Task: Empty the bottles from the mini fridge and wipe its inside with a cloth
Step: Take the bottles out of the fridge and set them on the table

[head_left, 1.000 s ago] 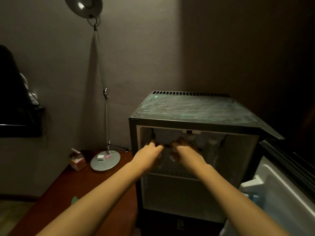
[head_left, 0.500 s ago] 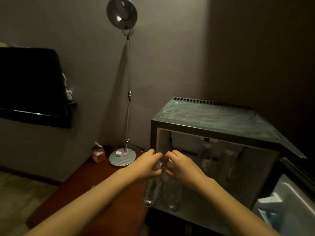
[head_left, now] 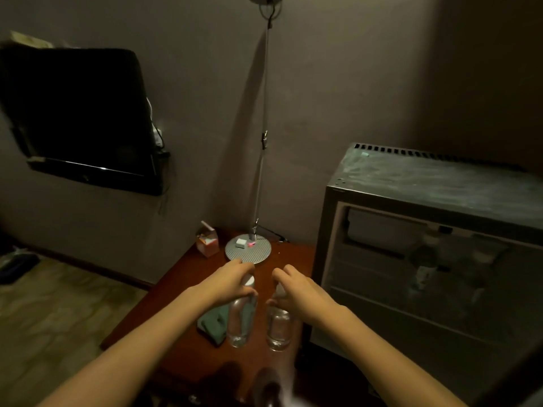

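Note:
My left hand grips the neck of a clear plastic bottle with a white cap. My right hand holds a second clear bottle by its top. Both bottles hang upright over the brown wooden table, side by side. A green cloth lies crumpled on the table just left of the left bottle. The open mini fridge stands to the right; at least one more bottle shows dimly inside on its shelf.
A lamp's round metal base and thin pole stand at the table's far end, beside a small pink box. A dark television hangs on the left wall. Dark objects sit at the table's near edge.
Both hands pulled the two bottles out of the fridge and carried them left, over the table. The view swung left with them.

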